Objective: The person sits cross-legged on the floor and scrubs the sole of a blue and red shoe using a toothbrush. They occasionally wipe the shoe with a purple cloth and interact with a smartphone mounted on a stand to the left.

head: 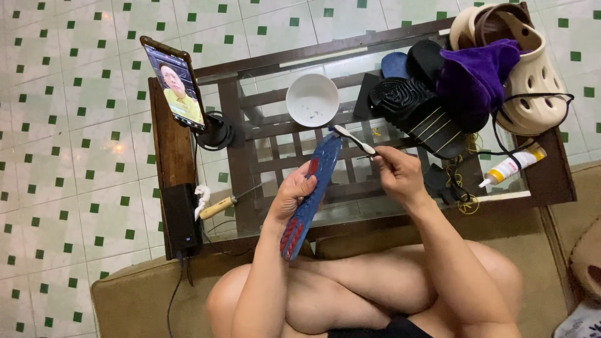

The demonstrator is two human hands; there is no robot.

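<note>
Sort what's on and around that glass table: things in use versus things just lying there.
In use:
left hand holding blue shoe sole
right hand holding toothbrush

Lying about:
white bowl
phone on stand
black sandals
purple cloth
beige clogs
small tube

The insole (pixel 311 195) in the left hand (pixel 293 193) looks like matt blue rubber with ribbed red patches, and the toothbrush (pixel 354 140) above it is smooth white plastic. Beneath the insole, the desk (pixel 551 181) has a glossy glass top in a dark wooden frame. Beyond the insole sits a smooth white bowl (pixel 312 99), to its right black ridged rubber sandals (pixel 416 112) and a fuzzy purple cloth (pixel 476 75).
</note>
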